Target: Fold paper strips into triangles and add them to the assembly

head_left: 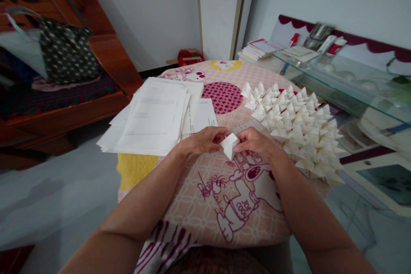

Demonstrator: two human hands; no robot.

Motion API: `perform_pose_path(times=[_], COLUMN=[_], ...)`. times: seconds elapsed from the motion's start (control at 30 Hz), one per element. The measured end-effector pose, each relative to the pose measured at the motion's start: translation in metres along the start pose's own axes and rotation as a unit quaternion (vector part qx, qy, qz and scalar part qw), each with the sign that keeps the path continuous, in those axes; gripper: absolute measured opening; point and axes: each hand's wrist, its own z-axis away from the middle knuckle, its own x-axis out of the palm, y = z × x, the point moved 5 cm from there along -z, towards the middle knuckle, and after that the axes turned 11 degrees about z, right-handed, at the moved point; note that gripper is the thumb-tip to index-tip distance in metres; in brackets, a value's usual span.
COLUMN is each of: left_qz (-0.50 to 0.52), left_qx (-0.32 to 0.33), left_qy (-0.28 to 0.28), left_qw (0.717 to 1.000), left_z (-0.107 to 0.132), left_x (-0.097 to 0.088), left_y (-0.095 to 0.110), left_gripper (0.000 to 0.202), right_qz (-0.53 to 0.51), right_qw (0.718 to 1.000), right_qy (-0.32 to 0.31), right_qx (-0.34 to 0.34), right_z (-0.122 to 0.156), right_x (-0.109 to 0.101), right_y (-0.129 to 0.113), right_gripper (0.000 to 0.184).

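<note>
Between my two hands is a small folded piece of white paper (230, 145), pointed at its lower end, held just above the patterned tablecloth. My left hand (210, 139) pinches its left side with bent fingers. On the right side, my right hand (253, 140) grips it between thumb and fingers. To the right, close to my right forearm, several rows of pointed folded white paper pieces (295, 124) stand packed together. Left of my hands lies a stack of white paper sheets (150, 113), some with printed lines.
A pink cartoon-print cloth (192, 205) covers the round table. Along the right runs a glass shelf (346, 85) with cups and papers, and a white-framed tablet-like device (382, 180) below. A wooden bench (109, 60) with a dark patterned bag (67, 51) stands at left.
</note>
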Motion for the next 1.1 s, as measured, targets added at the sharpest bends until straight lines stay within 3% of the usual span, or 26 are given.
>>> perform_pose_path(times=[0.3, 0.47, 0.63, 0.93, 1.1], left_qz=[-0.021, -0.06, -0.082, -0.104, -0.184], left_qx=[-0.017, -0.01, -0.007, -0.049, -0.095], left_qy=[-0.021, -0.021, -0.006, 0.001, 0.054], left_qw=[0.999, 0.998, 0.997, 0.993, 0.977], left_z=[0.0031, 0.0035, 0.0022, 0.0042, 0.0014], left_x=[-0.003, -0.0053, -0.0056, -0.0063, -0.0045], left_y=[0.0011, 0.002, 0.0035, 0.0009, -0.0015], left_gripper=[0.028, 0.026, 0.017, 0.032, 0.023], right_qz=[-0.017, -0.055, -0.031, 0.001, 0.033], right_qw=[1.0, 0.996, 0.995, 0.991, 0.986], right_qy=[0.015, 0.055, 0.084, 0.103, 0.133], right_qx=[0.015, 0.034, 0.053, 0.089, 0.094], right_z=[0.0003, 0.0017, 0.0006, 0.0, 0.003], right_x=[0.0005, -0.0018, -0.0022, -0.001, -0.0039], right_y=[-0.0021, -0.0033, 0.0018, 0.0052, 0.0035], right_gripper=[0.019, 0.017, 0.012, 0.01, 0.007])
